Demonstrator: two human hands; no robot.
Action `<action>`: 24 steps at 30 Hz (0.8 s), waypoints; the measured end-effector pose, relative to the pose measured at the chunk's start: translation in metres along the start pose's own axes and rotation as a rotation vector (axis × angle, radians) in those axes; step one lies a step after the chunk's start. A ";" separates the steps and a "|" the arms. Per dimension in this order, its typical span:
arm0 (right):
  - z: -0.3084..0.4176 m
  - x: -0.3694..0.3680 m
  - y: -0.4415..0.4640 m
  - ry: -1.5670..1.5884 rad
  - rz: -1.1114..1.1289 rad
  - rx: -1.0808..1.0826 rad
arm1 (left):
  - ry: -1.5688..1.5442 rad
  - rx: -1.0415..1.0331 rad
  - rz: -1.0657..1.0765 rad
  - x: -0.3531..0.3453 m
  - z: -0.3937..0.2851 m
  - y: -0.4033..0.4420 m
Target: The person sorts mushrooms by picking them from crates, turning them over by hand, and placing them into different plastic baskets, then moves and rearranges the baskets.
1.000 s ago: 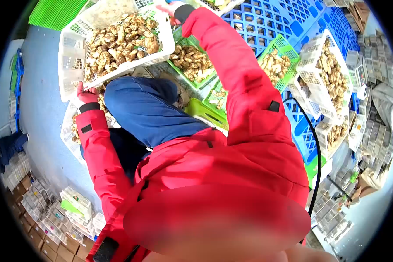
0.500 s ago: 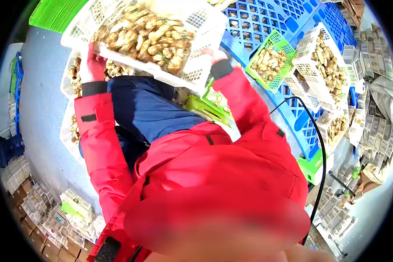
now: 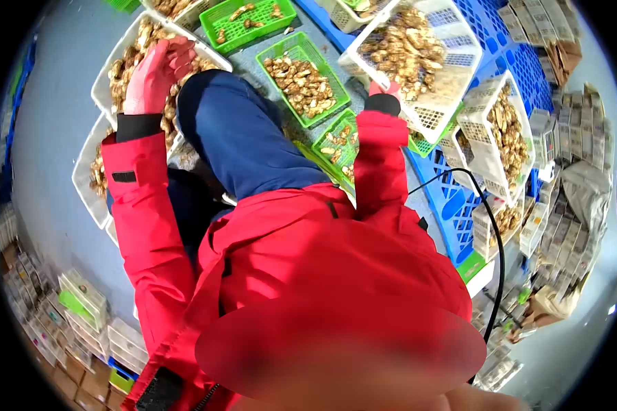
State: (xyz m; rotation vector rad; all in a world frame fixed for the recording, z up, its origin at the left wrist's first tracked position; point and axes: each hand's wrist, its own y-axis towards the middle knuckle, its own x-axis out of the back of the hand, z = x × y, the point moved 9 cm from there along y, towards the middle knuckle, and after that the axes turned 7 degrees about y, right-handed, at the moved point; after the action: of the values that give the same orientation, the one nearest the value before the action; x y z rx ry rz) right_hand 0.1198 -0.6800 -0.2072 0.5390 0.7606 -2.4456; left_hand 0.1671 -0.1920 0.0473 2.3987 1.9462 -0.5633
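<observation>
My right hand (image 3: 385, 89) grips the near edge of a white basket (image 3: 452, 72) holding brown mushroom-like pieces (image 3: 408, 51); the basket is tilted over the blue pallet. My left hand (image 3: 159, 74) is above another white basket (image 3: 106, 89) full of similar pieces, its fingers apart and no object seen in it. Between the hands lie a green basket (image 3: 312, 42) with a heap of pieces, a smaller green basket (image 3: 320, 142) with a few, and a green tray (image 3: 216, 15) with scattered ones.
Blue pallets (image 3: 442, 198) lie on the right, bearing a filled white basket (image 3: 486, 130). A black cable (image 3: 501, 267) loops beside my right arm. Stacked containers (image 3: 575, 130) stand at the far right, cardboard boxes (image 3: 92, 380) at the lower left. My bent knee (image 3: 212, 103) is between the baskets.
The white basket has swung from the left over to the right, onto the pallet side. My left hand has let go of it; my right hand still holds it. Baskets beneath are uncovered.
</observation>
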 end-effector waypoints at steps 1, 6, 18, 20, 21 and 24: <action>0.028 -0.036 -0.014 -0.940 0.032 0.291 | -0.038 0.005 -0.028 0.006 0.003 -0.006; -0.003 -0.116 0.069 -1.057 0.125 0.470 | -0.113 -0.032 -0.182 0.065 0.011 -0.023; 0.009 -0.081 0.029 -2.071 0.118 0.548 | -0.302 0.018 -0.289 0.136 0.044 -0.055; 0.020 -0.073 0.026 -2.219 0.123 0.535 | -0.304 0.027 -0.307 0.128 0.048 -0.053; 0.021 -0.077 0.022 -2.228 0.134 0.537 | -0.275 0.028 -0.366 0.127 0.047 -0.055; 0.012 -0.089 0.003 -2.131 0.200 0.543 | -0.270 0.014 -0.338 0.126 0.050 -0.051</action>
State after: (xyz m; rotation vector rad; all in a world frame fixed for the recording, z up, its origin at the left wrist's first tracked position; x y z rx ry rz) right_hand 0.1894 -0.6578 -0.1544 -1.5489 -0.7919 -1.5725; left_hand 0.1265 -0.0724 -0.0230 1.8836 2.2319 -0.8593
